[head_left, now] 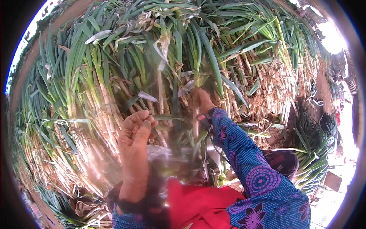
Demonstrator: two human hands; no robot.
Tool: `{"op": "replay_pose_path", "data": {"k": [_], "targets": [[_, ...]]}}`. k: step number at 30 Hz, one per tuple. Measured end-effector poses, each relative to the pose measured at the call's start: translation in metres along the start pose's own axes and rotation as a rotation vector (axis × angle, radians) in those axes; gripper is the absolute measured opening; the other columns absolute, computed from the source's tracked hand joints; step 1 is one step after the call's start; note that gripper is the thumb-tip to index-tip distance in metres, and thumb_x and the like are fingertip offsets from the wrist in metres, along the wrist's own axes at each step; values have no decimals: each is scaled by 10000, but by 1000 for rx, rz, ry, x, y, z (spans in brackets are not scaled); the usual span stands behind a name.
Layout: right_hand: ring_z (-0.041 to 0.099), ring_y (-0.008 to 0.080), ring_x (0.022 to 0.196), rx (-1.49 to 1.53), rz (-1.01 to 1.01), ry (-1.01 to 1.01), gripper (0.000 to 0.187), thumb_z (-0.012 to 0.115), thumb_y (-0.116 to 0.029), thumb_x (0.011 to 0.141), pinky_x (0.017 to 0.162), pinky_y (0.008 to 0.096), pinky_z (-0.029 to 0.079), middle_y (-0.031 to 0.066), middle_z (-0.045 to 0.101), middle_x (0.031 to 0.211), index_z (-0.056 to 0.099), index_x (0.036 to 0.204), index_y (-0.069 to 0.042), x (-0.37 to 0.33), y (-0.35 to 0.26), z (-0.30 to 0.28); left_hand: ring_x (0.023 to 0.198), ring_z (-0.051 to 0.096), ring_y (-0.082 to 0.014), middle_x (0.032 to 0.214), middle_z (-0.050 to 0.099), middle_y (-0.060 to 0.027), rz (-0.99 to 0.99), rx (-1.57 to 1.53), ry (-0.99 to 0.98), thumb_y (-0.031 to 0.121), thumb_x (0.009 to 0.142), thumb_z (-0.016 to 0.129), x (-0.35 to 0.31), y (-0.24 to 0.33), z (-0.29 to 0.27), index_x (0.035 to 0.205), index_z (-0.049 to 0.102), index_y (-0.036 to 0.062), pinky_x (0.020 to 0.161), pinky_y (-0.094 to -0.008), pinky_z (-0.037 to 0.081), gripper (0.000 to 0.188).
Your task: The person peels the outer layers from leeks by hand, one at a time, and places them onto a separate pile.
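Observation:
My right hand (203, 100) is closed around a green onion (195, 57) and holds it upright in front of the pile. Its green leaves fan out above the fist, and the pale stem shows below it, slightly blurred. My left hand (134, 147) is raised to the left of it, thumb and fingers curled together. Whether anything sits between those fingertips is hidden. Behind both hands stands a wide heap of green onions (101, 89), leaves up, with white stems and roots toward me. Thin pale peeled skins (148, 96) hang among the leaves.
More onions with roots outward (274, 86) are stacked at the right, beside a dark hollow. Green leaves (310, 160) lie at the lower right, next to a dark shoe (284, 163). Further leaves and dry scraps (89, 212) lie at the lower left. Red cloth (202, 202) covers my lap.

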State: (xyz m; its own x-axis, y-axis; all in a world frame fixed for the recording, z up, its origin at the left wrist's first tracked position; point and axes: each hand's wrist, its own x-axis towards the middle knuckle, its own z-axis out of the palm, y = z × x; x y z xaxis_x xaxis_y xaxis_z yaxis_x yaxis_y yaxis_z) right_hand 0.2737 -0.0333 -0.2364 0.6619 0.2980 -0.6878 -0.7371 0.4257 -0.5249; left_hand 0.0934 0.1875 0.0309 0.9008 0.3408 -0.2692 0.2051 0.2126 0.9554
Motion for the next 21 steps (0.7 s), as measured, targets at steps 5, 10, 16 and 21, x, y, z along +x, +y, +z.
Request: {"op": "replay_pose_path", "data": {"k": [5,10,16,21], "targets": [[532,157,573,-225,-215,276,282,604,-345,854,519,322,433,24,568,714,604,923,-72,-41,-17,25,908,634,-131,971,653,-23,-15,9,-57,143,937,564,-1,3,5,1096,619,72,743,-247,465,183],[449,109,503,-320,-268,226,304,586,-380,879,438,277,364,-8,503,662,573,938,-81,-110,24,-14,887,638,-114,957,657,-14,-12,-21,-137,149,934,575,0,-5,9,1090,621,72,714,-225,454,180],[454,103,497,-491,-192,379,296,560,-368,903,430,279,374,7,492,652,578,960,-78,-233,84,-44,850,638,-107,940,657,-16,-8,-56,-153,170,913,593,-14,-4,13,1051,624,71,678,-229,449,173],[478,101,538,-438,-259,429,273,544,-304,920,459,256,390,12,503,683,583,1030,-57,-317,79,-44,833,638,-111,923,653,-9,-77,-13,-257,208,880,627,-7,-25,33,1015,622,88,655,-245,447,180]]}}
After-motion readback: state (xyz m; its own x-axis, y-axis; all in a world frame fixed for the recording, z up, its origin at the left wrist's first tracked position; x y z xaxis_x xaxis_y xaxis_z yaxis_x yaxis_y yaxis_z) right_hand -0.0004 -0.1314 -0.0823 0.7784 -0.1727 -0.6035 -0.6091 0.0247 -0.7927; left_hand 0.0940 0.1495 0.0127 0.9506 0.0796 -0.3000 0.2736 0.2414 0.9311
